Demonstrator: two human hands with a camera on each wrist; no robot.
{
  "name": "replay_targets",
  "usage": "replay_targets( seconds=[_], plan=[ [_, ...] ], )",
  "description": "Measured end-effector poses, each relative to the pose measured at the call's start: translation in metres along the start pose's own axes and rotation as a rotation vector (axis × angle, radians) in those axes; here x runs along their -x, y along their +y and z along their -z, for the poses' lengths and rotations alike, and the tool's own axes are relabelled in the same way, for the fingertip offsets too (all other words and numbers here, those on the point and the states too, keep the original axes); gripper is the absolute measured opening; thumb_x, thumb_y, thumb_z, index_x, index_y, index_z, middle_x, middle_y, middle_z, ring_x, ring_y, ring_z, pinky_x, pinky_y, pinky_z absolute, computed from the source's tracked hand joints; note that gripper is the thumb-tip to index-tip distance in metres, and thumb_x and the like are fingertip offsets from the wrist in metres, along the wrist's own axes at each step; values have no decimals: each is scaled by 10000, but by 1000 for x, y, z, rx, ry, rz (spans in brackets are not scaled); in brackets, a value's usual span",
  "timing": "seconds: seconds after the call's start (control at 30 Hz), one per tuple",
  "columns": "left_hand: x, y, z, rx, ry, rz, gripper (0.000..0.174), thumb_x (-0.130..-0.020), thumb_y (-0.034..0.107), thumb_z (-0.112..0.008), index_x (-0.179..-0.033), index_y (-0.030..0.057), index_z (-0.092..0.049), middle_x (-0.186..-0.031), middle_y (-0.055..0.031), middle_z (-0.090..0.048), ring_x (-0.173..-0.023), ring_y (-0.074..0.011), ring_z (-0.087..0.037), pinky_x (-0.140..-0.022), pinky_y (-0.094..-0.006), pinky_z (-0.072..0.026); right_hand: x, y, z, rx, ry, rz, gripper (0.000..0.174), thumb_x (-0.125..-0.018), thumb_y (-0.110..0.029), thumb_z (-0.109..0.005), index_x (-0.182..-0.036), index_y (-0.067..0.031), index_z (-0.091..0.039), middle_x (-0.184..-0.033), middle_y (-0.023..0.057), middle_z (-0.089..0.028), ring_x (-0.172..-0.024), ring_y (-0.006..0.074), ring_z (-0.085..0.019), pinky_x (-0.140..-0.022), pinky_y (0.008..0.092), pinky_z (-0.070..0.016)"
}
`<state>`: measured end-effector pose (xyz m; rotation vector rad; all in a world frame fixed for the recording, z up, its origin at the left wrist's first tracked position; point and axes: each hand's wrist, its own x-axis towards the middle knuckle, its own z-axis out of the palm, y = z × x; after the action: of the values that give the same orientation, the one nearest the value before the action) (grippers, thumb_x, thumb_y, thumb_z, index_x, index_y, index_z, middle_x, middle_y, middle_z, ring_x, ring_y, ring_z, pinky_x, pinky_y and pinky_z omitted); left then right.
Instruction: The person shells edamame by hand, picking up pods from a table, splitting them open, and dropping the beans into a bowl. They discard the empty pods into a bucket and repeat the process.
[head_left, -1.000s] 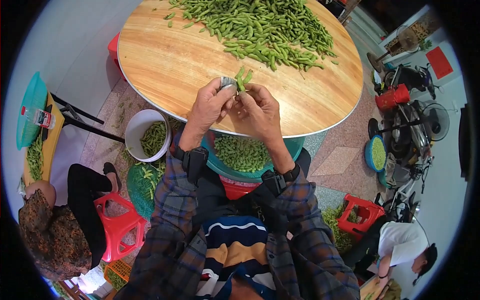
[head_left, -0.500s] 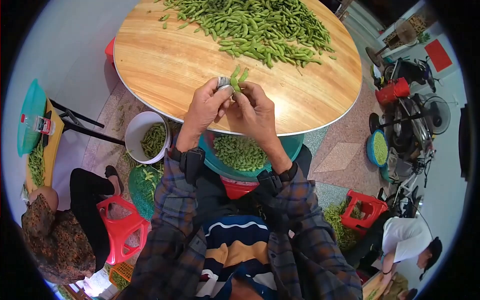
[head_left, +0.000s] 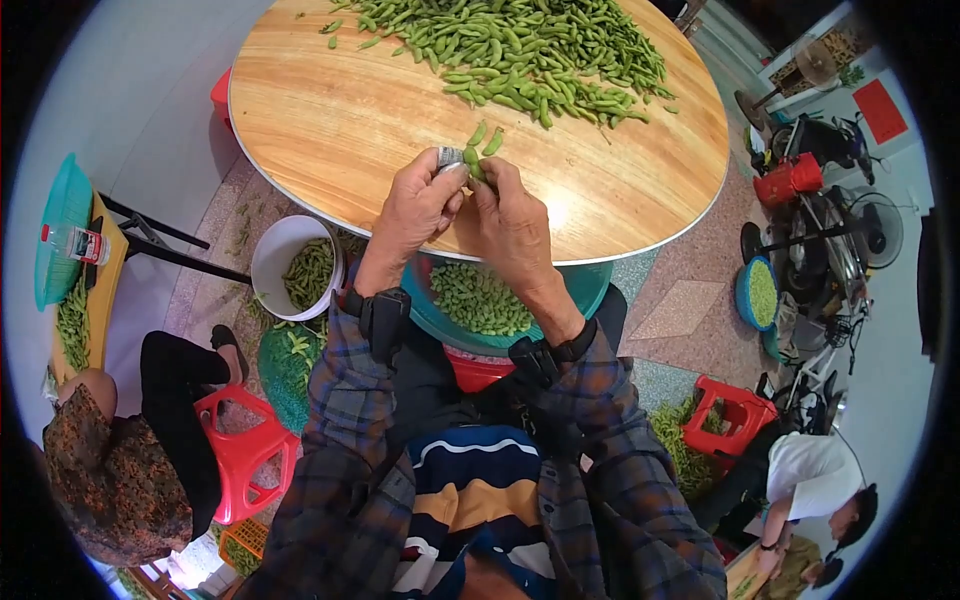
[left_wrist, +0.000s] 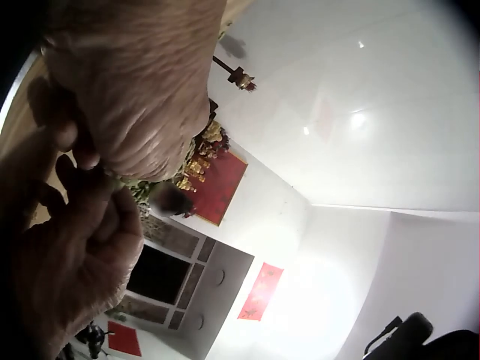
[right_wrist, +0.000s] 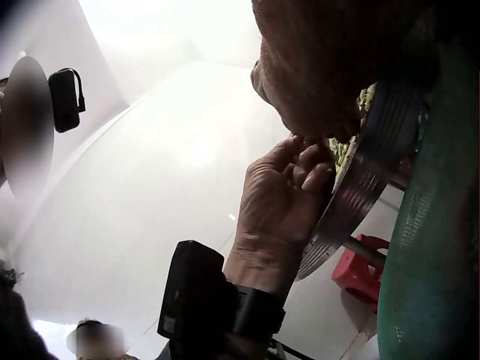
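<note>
Pinching green pods [head_left: 473, 159] over the desk [head_left: 330, 130]!

The right hand [head_left: 516, 218] has just rolled slightly, more of its back showing, thumb and finger still pinching; the left hand [head_left: 415, 208] curls close, its grip unclear. Those pods look unfinished! Beyond sprawls the big heap [head_left: 540, 50].

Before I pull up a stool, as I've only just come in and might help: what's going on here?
A person holds a few green pods between the left hand and right hand, over the near part of a wooden table. A big heap of pods lies at its far side. Below the near edge, a teal basin holds what look like shelled beans.
</note>
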<state>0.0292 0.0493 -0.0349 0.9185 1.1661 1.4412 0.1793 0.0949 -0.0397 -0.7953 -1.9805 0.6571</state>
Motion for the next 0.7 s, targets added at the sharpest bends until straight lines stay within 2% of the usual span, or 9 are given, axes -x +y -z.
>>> replay_targets(
  seconds=[0.07,0.17,0.23,0.27,0.33,0.37,0.43,0.7],
  plan=[
    [-1,-1,2,25,-12,9,124,-1032,217,-605,-1008,96,-594,-696,48,-549,-487,-24,-444,-412,-191,-334,0,0,0,-19,-3,-16,216,-999,-64,-610,-1203,-23,-551,-951,237,-705,-843,428,-711,-683,452,-557],
    [0,-1,1,55,-18,8,113,-1030,210,-607,-1004,101,-594,-692,51,-542,-477,-17,-420,-407,-186,-316,0,5,0,-116,-10,-30,195,-1016,-74,-598,-1196,-12,-555,-925,227,-716,-811,382,-730,-685,412,-567],
    [0,1,0,46,-5,5,101,-1029,198,-605,-1005,100,-598,-692,55,-537,-479,-9,-397,-408,-181,-293,0,8,2,-281,-81,-103,211,-1026,-89,-602,-1211,2,-560,-908,166,-737,-775,255,-736,-673,343,-563],
    [0,1,-1,46,-4,5,101,-1029,198,-605,-1005,100,-598,-692,55,-537,-479,-9,-397,-408,-181,-293,0,10,4,-282,-81,-104,211,-1026,-89,-602,-1211,2,-560,-908,166,-737,-775,255,-736,-673,343,-563],
    [0,1,-1,48,-18,-20,98,-1029,191,-604,-1006,96,-605,-695,61,-533,-486,-2,-380,-417,-176,-271,-1,12,8,-456,-170,-270,239,-1040,-117,-597,-1231,24,-564,-890,85,-725,-748,129,-677,-652,282,-538],
    [-1,0,-1,48,-18,-19,98,-1029,191,-604,-1006,96,-605,-695,61,-533,-486,-2,-380,-417,-176,-271,-1,15,10,-457,-171,-271,239,-1040,-117,-597,-1231,24,-564,-890,85,-725,-748,129,-677,-652,282,-538],
    [-1,-3,0,27,-39,-47,95,-1029,187,-604,-1009,94,-611,-699,67,-532,-495,4,-371,-425,-176,-254,-3,20,12,-749,-238,-373,265,-1057,-149,-580,-1242,40,-566,-874,41,-695,-731,89,-625,-633,247,-512],
    [3,3,-6,33,-29,-44,102,-1026,192,-608,-995,94,-607,-695,69,-528,-505,3,-379,-432,-182,-260,-3,20,15,-961,-239,-508,269,-1077,-198,-553,-1225,26,-580,-874,35,-673,-710,70,-602,-635,214,-500]
  ],
)
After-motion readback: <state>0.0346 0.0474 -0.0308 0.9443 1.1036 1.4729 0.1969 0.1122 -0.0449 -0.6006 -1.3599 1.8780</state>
